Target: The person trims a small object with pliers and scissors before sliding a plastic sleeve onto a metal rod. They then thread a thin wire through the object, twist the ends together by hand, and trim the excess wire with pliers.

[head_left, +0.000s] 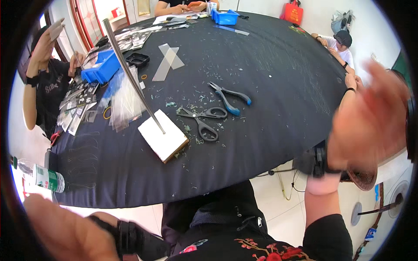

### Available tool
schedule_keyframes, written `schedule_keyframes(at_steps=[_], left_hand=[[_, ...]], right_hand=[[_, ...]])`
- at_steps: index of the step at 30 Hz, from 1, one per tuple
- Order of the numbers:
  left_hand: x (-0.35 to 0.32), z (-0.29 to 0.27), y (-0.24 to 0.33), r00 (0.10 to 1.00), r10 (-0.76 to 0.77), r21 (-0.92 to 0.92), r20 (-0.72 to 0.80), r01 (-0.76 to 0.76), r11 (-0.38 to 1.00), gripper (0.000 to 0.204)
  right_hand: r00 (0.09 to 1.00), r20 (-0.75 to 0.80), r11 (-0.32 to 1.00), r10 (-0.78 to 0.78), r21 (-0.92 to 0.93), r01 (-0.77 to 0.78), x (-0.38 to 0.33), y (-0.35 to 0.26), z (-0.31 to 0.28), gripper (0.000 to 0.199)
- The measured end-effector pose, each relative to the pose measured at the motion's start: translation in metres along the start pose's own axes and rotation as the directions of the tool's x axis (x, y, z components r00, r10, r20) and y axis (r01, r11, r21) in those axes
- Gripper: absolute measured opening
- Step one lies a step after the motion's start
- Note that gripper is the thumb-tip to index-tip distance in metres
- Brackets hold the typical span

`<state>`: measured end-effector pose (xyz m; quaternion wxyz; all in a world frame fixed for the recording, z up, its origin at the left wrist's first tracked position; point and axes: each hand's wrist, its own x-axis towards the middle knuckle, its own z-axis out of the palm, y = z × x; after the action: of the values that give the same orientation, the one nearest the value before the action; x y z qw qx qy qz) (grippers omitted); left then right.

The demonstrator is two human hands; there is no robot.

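Observation:
My right hand (370,122) is raised at the right edge, blurred, fingers apart, holding nothing, a black band on its wrist. My left hand (61,230) hangs low at the bottom left, below the table edge, also blurred and empty, with a black wristband. On the black round table (270,74) in front of me lie grey-handled scissors (203,122) and blue-handled pliers (230,99). A white block (163,135) with a long metal rod (130,74) standing in it sits just left of the scissors. Neither hand touches any of these.
Clear plastic sleeves (124,102), blue trays (102,67) (225,17) and small cards lie on the left and far side. A water bottle (41,176) lies at the left edge. Other people sit at the left (45,78), far side and right (342,45). Green scraps litter the cloth.

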<state>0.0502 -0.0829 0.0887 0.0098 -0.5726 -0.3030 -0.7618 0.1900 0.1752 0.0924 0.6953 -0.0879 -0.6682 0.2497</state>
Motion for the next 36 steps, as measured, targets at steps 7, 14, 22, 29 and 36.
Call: schedule_keyframes(at_steps=[7,14,22,29,36], left_hand=[[-0.009,0.017,-0.112,0.943,-0.290,0.626,0.162,0.129,0.769,0.029],[-0.028,0.008,-0.154,0.845,-0.477,0.564,0.242,0.278,0.778,0.019],[-0.045,0.006,-0.157,0.775,-0.550,0.509,0.312,0.353,0.785,0.017],[-0.045,0.002,-0.155,0.746,-0.604,0.497,0.280,0.426,0.756,0.017],[-0.047,0.003,-0.156,0.816,-0.528,0.452,0.235,0.390,0.802,0.017]], right_hand=[[0.617,0.490,0.741,0.616,-0.626,-0.242,0.025,0.232,0.044,0.017],[0.625,0.332,0.556,0.707,-0.806,-0.202,-0.003,0.309,0.054,0.024],[0.673,0.441,0.622,0.594,-0.782,-0.037,-0.006,0.310,0.055,0.022],[0.658,0.501,0.612,0.562,-0.787,0.076,-0.009,0.314,0.057,0.021],[0.691,0.445,0.798,0.570,-0.499,-0.337,0.001,0.288,0.055,0.023]])
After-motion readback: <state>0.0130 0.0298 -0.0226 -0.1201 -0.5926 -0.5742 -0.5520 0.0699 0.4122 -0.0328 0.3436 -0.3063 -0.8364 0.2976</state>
